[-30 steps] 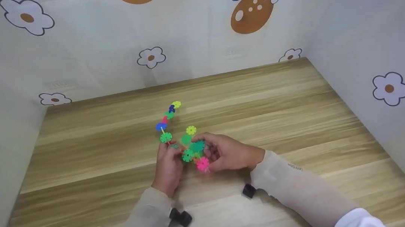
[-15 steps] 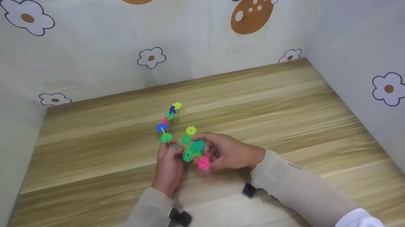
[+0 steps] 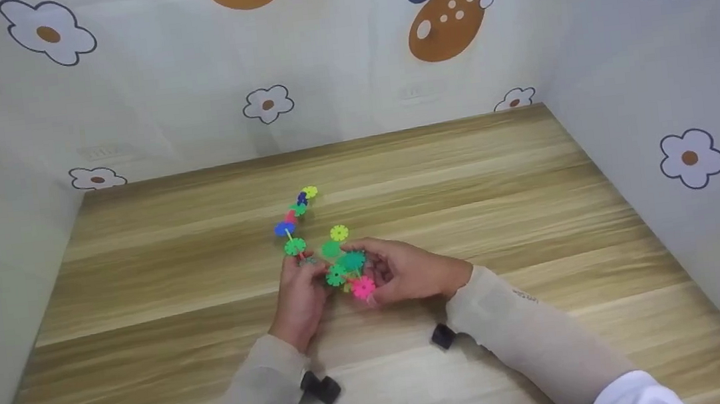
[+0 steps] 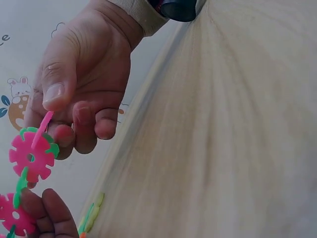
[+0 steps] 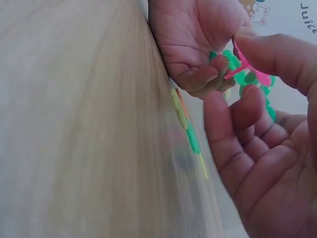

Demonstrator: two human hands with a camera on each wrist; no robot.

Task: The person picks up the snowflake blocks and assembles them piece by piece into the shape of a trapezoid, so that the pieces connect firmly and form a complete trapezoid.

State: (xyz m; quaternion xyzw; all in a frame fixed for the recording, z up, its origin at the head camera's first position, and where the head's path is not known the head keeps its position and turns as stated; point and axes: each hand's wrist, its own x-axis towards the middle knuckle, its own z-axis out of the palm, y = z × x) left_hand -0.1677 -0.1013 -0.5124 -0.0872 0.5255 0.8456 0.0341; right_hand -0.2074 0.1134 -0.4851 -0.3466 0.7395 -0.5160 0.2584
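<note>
A chain of interlocking plastic snowflake discs (image 3: 295,245) in green, blue, pink and yellow runs from my left hand (image 3: 300,302) toward the back of the table, and my left fingers and thumb grip it. Beside it, my right hand (image 3: 411,270) pinches a pink snowflake disc (image 3: 363,287) between thumb and fingers. Green discs (image 3: 336,274) sit between the two hands, close to the pink one. In the left wrist view, a pink disc (image 4: 32,156) slotted with green ones hangs just below my left thumb. Fingers partly hide the joints in the right wrist view.
Several loose discs lie low on the wooden table (image 3: 498,181), among them a yellow disc (image 3: 339,232) and a green disc (image 3: 331,249) just beyond my right hand. Patterned cloth walls (image 3: 330,44) stand at the back and both sides.
The chain's far end has shifted slightly left and nearer. The pink disc in my right fingers has risen a little in the head view; both hands stay almost in place.
</note>
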